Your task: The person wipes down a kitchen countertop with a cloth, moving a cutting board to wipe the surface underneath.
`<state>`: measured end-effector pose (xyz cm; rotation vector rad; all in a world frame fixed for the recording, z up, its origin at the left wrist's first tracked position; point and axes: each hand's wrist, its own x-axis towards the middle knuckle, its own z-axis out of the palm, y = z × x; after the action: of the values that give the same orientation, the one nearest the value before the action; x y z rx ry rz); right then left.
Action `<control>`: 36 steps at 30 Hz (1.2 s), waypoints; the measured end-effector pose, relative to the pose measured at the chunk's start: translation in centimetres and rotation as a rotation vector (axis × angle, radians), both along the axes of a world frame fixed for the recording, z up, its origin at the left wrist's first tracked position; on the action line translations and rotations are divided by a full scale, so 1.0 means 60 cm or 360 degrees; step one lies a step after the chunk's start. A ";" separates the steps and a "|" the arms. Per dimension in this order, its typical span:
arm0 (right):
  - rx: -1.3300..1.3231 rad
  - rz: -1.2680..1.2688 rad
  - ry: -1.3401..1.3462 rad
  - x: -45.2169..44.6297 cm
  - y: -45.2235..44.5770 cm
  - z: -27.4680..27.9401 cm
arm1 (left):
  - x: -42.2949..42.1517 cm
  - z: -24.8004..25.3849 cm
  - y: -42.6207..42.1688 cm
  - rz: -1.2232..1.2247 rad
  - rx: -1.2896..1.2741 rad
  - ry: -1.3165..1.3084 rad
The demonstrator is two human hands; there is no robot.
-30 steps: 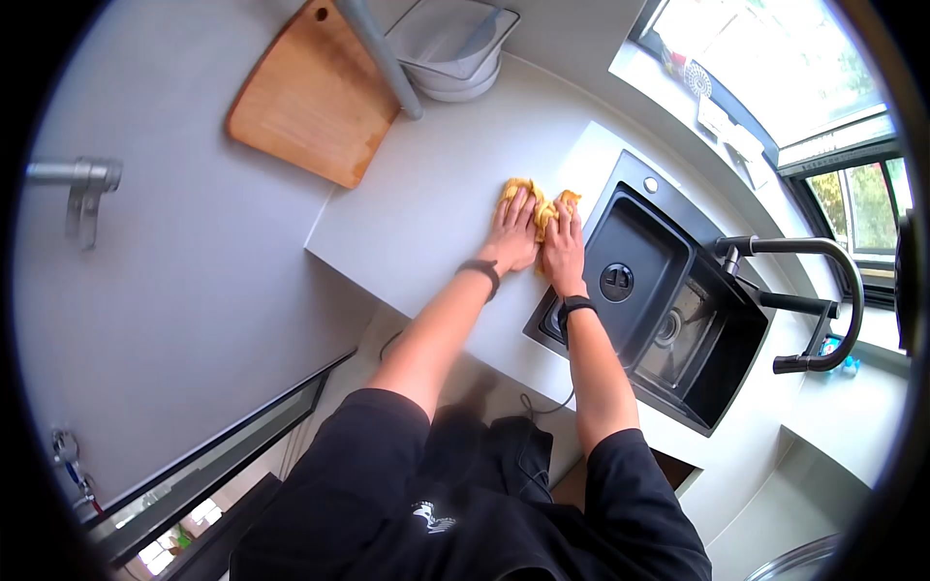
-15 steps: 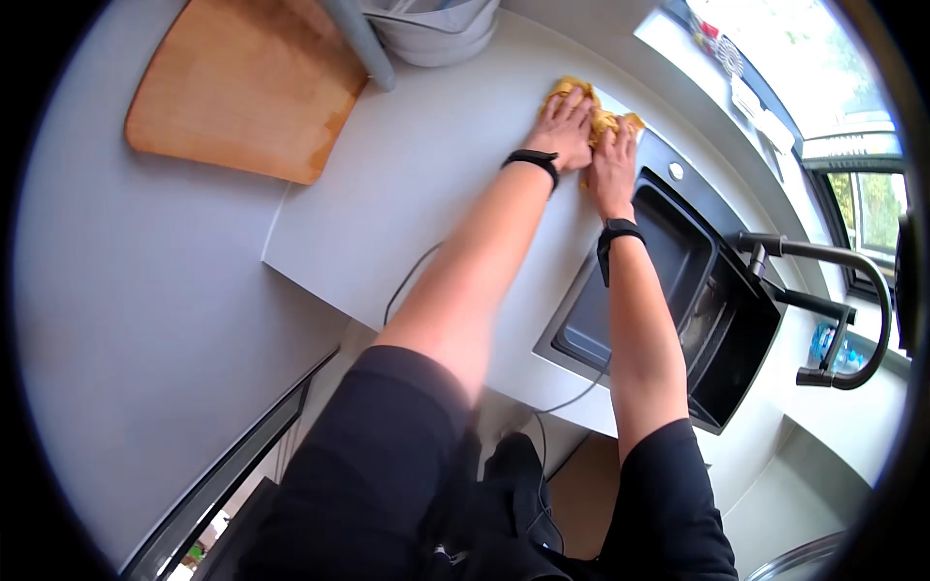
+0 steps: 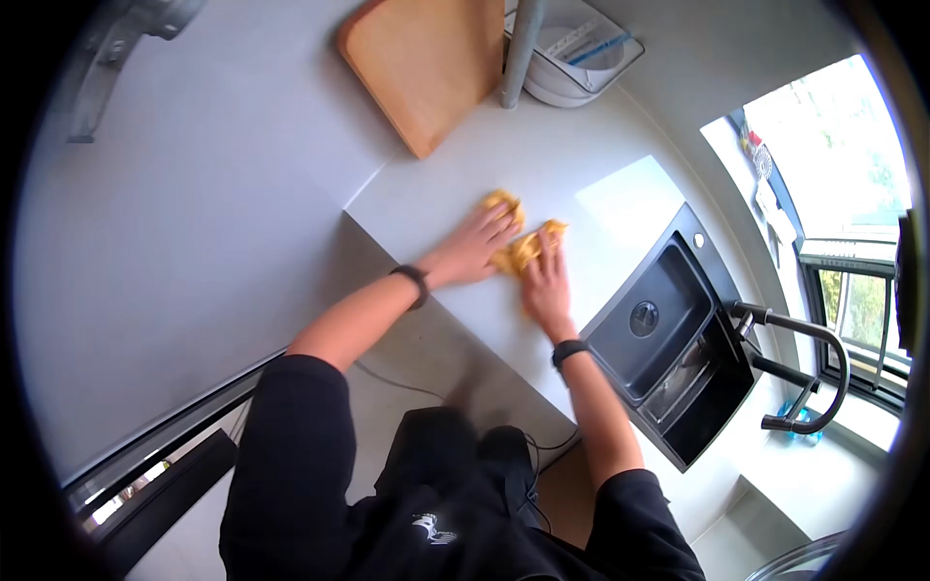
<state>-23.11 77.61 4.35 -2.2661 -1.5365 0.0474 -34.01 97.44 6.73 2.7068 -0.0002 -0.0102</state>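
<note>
A crumpled yellow cloth [image 3: 528,251] lies on the white countertop [image 3: 605,261], left of the sink. My left hand [image 3: 470,247] presses down on its left part, fingers closed over the folds. Close beside it, my right hand [image 3: 548,290] grips the right part, with cloth bunched at the fingertips. The palms hide some of the cloth. Each wrist has a black band.
A dark double sink [image 3: 649,310] with a black faucet [image 3: 823,358] stands to the right. Behind are a wooden board [image 3: 431,68], a grey pole [image 3: 520,58] and a white basin [image 3: 562,82]. A cable hangs below the counter edge.
Both hands have drawn the yellow cloth back from the far counter beside the sink toward the near edge. The view has shifted, showing more of the sink and the basin.
</note>
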 end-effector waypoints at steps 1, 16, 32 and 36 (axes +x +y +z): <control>-0.0020 0.0086 0.0011 -0.033 0.010 0.004 | -0.040 0.008 0.008 -0.0007 0.0075 0.0095; 0.0184 -0.0174 0.0029 0.077 0.255 -0.012 | 0.093 -0.056 0.162 0.0368 0.0264 -0.0051; 0.0315 -0.0354 -0.0095 0.169 0.373 -0.039 | 0.208 -0.045 0.221 0.0510 0.0535 0.0155; 0.0319 -0.0347 -0.0117 0.166 0.368 -0.040 | 0.209 -0.051 0.222 0.0523 0.0477 0.0220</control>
<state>-13.14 99.67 1.95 -2.2795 -1.2572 -0.2424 -21.47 110.74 3.66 2.9623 0.5258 -0.1068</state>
